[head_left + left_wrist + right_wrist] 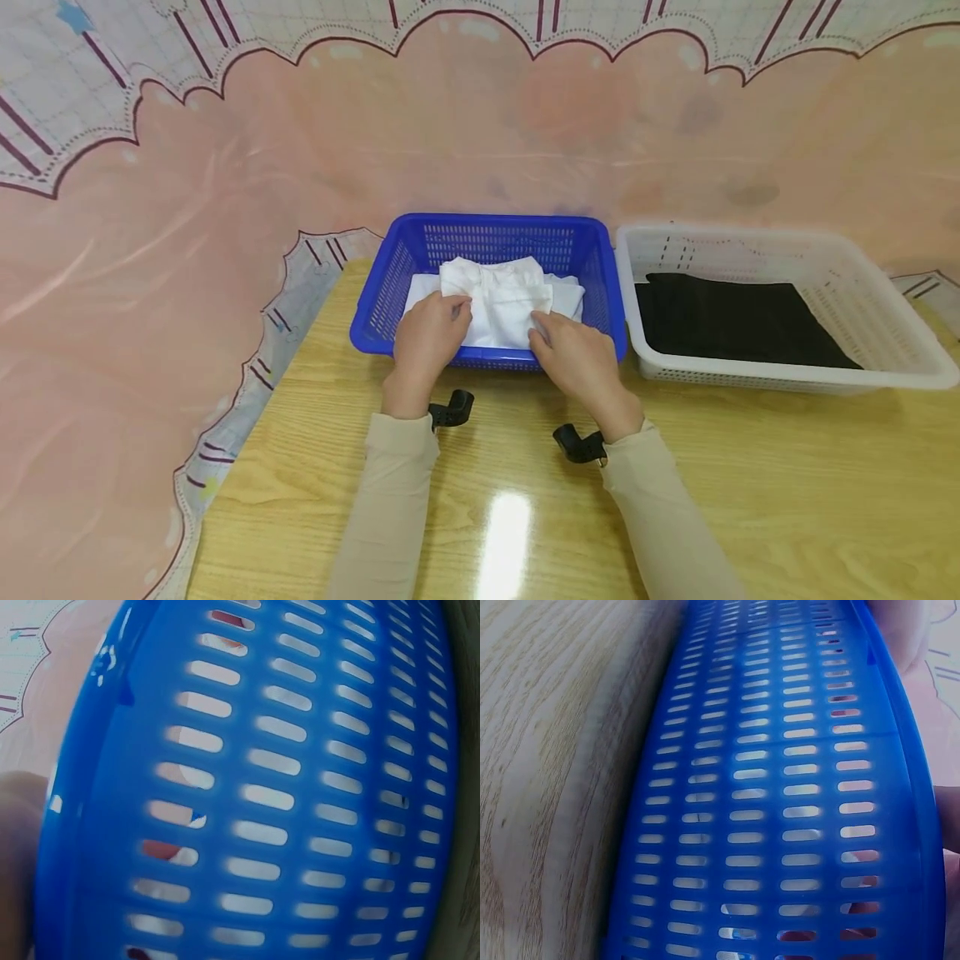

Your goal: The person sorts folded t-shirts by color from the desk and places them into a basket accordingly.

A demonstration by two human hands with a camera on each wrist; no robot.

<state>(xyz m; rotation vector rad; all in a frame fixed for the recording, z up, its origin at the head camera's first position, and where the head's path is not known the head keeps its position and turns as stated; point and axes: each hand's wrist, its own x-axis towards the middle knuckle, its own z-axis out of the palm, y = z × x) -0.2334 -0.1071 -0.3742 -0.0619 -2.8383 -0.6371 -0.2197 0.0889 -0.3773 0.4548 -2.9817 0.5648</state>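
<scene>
In the head view, a white folded garment (502, 304) with a gathered upper edge lies on more white cloth (572, 293) inside a blue plastic basket (405, 227). My left hand (430, 332) reaches over the near rim and pinches the garment's left side. On its right side, my right hand (577, 354) holds the lower corner between thumb and fingers. Both wrist views are mostly filled by the basket's slotted wall. Only a blurred bit of hand shows at their edges, and the fingertips' grip is hidden there.
Right beside the blue basket stands a white plastic basket (900, 350) with folded black cloth (735, 321) in it. Both are on a wooden table (300, 483). A patterned pink sheet (465, 125) hangs behind and falls along the left table edge.
</scene>
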